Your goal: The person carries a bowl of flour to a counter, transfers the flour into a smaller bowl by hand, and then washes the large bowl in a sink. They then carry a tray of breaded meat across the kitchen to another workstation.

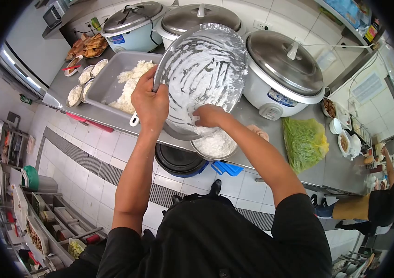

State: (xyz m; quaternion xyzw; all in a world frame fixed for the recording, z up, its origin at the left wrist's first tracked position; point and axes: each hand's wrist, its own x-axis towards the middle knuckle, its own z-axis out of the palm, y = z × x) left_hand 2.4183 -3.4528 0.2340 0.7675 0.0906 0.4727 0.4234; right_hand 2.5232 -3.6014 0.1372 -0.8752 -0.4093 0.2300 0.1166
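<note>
My left hand (150,99) grips the rim of a large metal bowl (241,46), thumb over the edge. The bowl is tilted steeply, its inside facing me and coated with streaked white powder (201,69). Inside its lower part, my right hand (210,116) has curled, closed fingers against the powder; whether they hold any cannot be made out. Under the bowl's low edge stands a smaller metal bowl (234,154) heaped with white flour-like powder (216,143). Left of my left hand, a grey tub (102,88) contains cooked white rice (129,88); a white handle (134,119) shows at its corner.
Large lidded rice cookers (280,69) line the wall. A bag of green vegetables (302,143) lies right on the steel counter (271,157). Small rice bowls (74,95) and browned food (88,46) sit left. A black-lidded bin (178,160) stands below. Another person (384,204) is at right.
</note>
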